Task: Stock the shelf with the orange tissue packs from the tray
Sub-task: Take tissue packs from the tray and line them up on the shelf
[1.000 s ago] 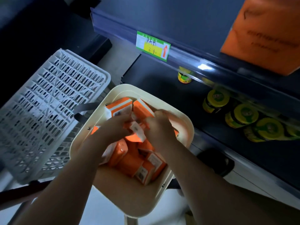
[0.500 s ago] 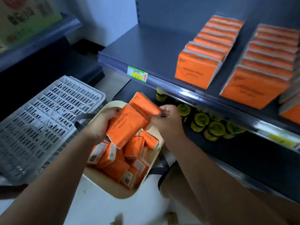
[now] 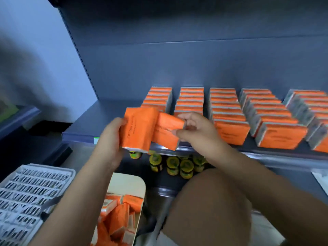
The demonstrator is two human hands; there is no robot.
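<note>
Two orange tissue packs [image 3: 138, 128] held tilted above the shelf [image 3: 99, 119] edge, more heaped in the cream tray [image 3: 129, 180]

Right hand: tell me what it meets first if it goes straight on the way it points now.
The right hand, gripping one tissue pack, points up and left. It would likely first meet the other pack, held by the left hand and overlapping its own; depth is unclear.

Held tissue packs [image 3: 139, 129]: orange, dark printed lettering.
Shelved tissue packs [image 3: 230, 133]: orange faces, grey-white side edges.
Shelf [image 3: 92, 121]: dark blue-grey.
Tray [image 3: 128, 181]: cream.
Crate [image 3: 26, 192]: white, slotted grid pattern.
Jars [image 3: 186, 166]: yellow-green lids.
</note>
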